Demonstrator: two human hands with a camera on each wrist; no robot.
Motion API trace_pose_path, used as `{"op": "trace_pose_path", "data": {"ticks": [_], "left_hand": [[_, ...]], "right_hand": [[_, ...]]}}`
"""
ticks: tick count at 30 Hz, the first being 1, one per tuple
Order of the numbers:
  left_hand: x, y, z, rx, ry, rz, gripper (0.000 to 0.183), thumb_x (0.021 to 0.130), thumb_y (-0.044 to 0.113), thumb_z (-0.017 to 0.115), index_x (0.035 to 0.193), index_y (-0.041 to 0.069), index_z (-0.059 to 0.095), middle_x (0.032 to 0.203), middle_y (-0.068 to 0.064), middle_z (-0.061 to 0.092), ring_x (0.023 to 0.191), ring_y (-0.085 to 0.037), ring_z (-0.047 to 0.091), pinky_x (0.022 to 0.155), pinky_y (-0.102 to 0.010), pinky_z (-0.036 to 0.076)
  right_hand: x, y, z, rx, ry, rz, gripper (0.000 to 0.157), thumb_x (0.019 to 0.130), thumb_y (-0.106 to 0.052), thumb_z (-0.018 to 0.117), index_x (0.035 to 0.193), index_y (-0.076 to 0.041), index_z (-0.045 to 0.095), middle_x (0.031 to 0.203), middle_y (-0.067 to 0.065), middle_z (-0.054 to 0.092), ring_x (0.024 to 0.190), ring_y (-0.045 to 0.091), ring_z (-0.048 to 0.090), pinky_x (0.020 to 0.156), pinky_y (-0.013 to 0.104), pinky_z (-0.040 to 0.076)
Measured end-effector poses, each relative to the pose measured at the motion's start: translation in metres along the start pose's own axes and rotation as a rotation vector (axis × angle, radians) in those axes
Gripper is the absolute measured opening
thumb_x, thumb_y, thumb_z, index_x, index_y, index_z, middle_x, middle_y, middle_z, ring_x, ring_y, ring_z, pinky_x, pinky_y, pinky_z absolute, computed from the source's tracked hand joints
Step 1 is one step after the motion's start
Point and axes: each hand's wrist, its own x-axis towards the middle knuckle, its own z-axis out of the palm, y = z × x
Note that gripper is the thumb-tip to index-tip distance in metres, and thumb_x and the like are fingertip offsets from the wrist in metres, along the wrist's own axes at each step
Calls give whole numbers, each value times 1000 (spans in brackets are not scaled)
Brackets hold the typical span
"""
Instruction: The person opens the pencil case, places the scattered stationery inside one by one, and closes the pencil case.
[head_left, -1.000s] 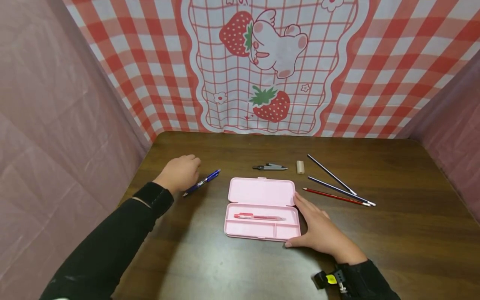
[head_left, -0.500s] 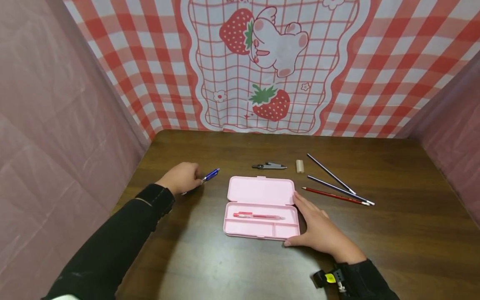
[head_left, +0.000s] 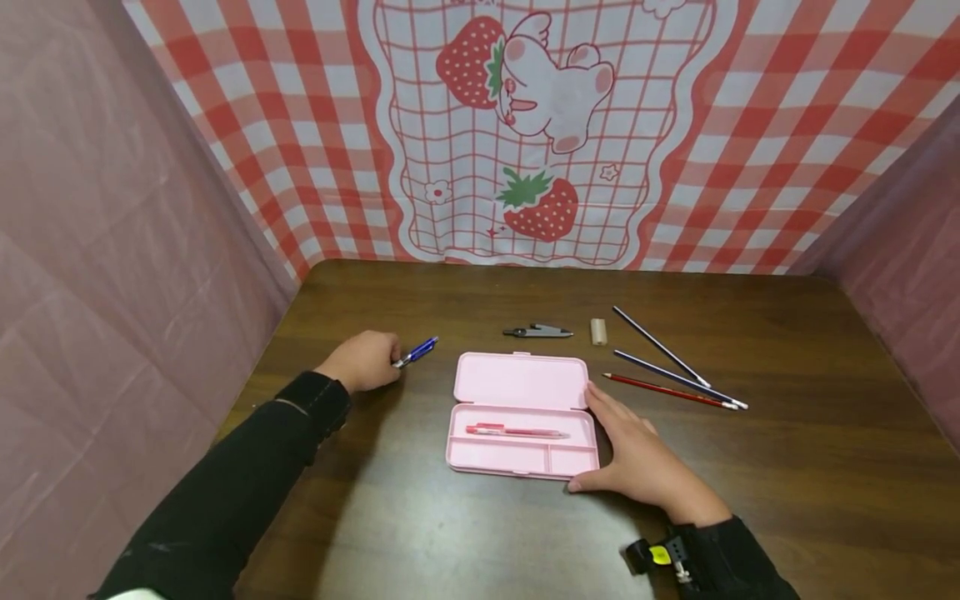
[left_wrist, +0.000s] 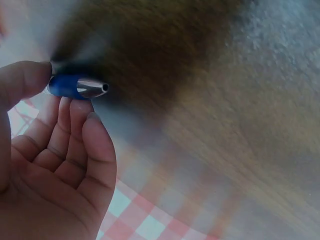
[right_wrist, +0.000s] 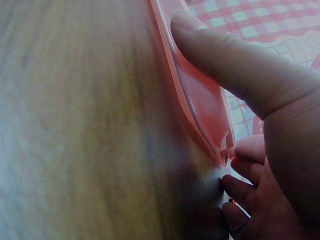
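My left hand pinches a blue pen on the left side of the table. In the left wrist view, the thumb and fingertips grip the pen's blue barrel, its metal tip sticking out beyond them. An open pink pencil case lies at the centre, lid folded back. Inside its long compartment is a red pen. My right hand holds the case's right end, thumb at the front corner and fingers by the hinge. The right wrist view shows that thumb along the case's wall.
Behind the case lie a grey drawing compass and a beige eraser. To its right are two dark pencils and a red pencil. A red checked cloth hangs at the table's back edge.
My left hand has come down onto the blue pen and now pinches it, the fingers covering its lower end. The right hand and pencil case stay in place.
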Motion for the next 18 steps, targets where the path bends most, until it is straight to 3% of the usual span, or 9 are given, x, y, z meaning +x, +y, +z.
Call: {"op": "trace_pose_path", "data": {"ticks": [18], "left_hand": [[-3, 7, -1, 14, 0, 18, 9, 92, 20, 58, 88, 13, 58, 80, -2, 57, 71, -19, 53, 66, -35, 45]], "right_hand": [[-1, 0, -1, 9, 0, 1, 132, 55, -73, 78, 156, -9, 23, 162, 9, 18, 143, 35, 24, 105, 66, 20]]}}
